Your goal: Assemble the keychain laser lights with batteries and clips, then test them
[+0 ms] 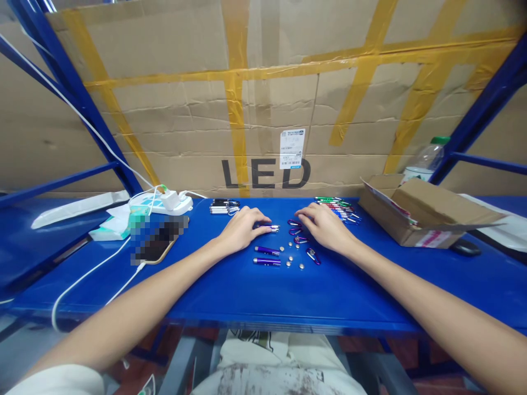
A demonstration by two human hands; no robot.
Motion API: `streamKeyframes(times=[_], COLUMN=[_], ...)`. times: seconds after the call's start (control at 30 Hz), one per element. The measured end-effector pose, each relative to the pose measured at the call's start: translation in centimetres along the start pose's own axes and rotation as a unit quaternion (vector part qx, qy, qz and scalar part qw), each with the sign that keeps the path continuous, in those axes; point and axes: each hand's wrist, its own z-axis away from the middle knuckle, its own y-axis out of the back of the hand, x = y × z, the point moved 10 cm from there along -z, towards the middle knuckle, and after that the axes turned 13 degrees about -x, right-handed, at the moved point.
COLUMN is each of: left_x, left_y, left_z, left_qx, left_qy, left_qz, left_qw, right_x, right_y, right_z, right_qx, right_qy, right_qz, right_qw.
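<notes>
My left hand is closed, thumb and fingers about a purple mini flashlight at the middle of the blue table. Just below it lie two more purple mini flashlights, an upper one and a lower one. My right hand bends its fingertips over the top purple carabiner; their exact contact is partly hidden. Under that hand, more purple carabiners lie in a loose column. Several small silver button-shaped pieces are scattered between the flashlights and the carabiners.
Black and silver mini flashlights lie behind my left hand; green, red and blue ones are behind my right. An open cardboard box stands right. Leftward are a charging phone, tissues and a power strip.
</notes>
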Motion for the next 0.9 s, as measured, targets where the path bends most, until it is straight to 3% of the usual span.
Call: streamKeyframes(times=[0.1,0.17,0.27,0.4,0.6,0.9], left_x=[1.9,3.7,5.1,5.6,5.3,4.6], left_y=[1.3,1.3,1.2,0.5,-0.2,0.4], left_z=[0.8,1.5,2.6,3.4,3.3,3.2], left_qx=[0.013,-0.034,-0.086,-0.129,-0.148,-0.126], left_qy=[-0.042,-0.092,-0.107,-0.097,-0.091,-0.085], left_qz=[0.027,0.053,0.044,-0.004,-0.015,0.005], left_qw=[0.999,0.994,0.99,0.987,0.985,0.988], right_x=[0.2,0.4,0.6,0.5,0.0,-3.4], right_y=[0.3,0.4,0.8,1.2,1.1,-0.5], right_z=[0.2,0.4,0.7,1.0,1.2,1.8], right_qx=[0.005,0.002,0.002,0.006,-0.023,-0.135], right_qy=[-0.004,-0.014,-0.038,-0.055,-0.055,0.07], right_qz=[-0.011,-0.027,-0.053,-0.063,-0.064,-0.147], right_qw=[1.0,1.0,0.998,0.996,0.996,0.977])
